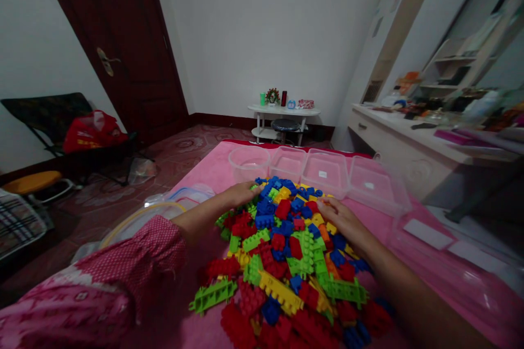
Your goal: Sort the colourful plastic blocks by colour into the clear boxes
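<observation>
A big heap of toy building blocks in red, blue, green and yellow lies on a pink cloth. At the heap's far left edge, my left hand rests against the blocks with its fingers stretched forward. On the opposite side, my right hand touches the heap's right edge, fingers apart. Neither hand is seen gripping a block, though some fingertips are partly hidden among them. Nearest to me lie a long yellow block and a green block.
Beyond the heap stand a round clear tub and several clear rectangular boxes. Clear lids with coloured rims lie at the left. A clear container is at the right, near a cluttered white desk.
</observation>
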`<state>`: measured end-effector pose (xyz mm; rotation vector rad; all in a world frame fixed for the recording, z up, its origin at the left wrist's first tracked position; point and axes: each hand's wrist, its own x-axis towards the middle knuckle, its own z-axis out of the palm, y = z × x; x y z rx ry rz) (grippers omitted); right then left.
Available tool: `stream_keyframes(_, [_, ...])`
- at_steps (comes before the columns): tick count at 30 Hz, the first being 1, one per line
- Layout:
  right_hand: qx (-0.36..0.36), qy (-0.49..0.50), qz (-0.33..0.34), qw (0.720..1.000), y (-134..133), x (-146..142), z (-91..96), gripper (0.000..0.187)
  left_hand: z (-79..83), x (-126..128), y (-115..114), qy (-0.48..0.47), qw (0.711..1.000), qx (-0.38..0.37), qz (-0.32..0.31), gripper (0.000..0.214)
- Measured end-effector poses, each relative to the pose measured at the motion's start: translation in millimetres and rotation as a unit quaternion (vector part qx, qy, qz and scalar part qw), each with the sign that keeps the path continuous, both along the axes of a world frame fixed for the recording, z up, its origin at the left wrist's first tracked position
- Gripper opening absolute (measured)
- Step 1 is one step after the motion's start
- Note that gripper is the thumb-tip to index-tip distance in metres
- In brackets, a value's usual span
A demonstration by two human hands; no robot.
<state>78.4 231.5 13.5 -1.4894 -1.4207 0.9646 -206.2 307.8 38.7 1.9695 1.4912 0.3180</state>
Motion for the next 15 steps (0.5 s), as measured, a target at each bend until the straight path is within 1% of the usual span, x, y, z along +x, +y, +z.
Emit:
stream_keyframes(3, [-0.047, 0.053, 0.048, 0.996, -2, -17, 11.2, 0.058, -2.0, 6, -3, -0.11, 0.993, -0.051, 0.014, 0.067])
stream_keyframes(5, [-0.057, 0.067, 0.067, 0.994, -5, -28, 19.6, 0.059, 0.1, 9, -8, -0.191, 0.977, -0.09, 0.015, 0.069])
stream_keyframes(7, [-0.032, 0.065, 0.088, 0.993, -10, -37, 30.4, 0.06, 6.7, 12, -15, -0.267, 0.956, -0.119, -0.004, 0.069])
stream_keyframes(9, [0.011, 0.056, 0.125, 0.991, -19, -42, 43.5, 0.059, 18.0, 13, -25, -0.316, 0.94, -0.121, -0.044, 0.067])
stream_keyframes(11, [0.043, 0.044, 0.18, 0.982, -33, -42, 56.7, 0.058, 32.0, 11, -37, -0.32, 0.938, -0.092, -0.092, 0.064])
stream_keyframes(13, [0.063, 0.003, 0.22, 0.973, -54, -35, 65.9, 0.057, 45.7, 6, -52, -0.279, 0.95, -0.037, -0.139, 0.059])
stream_keyframes(15, [0.09, -0.081, 0.224, 0.967, -80, -23, 66.9, 0.06, 56.0, -2, -73, -0.211, 0.961, 0.036, -0.175, 0.054])
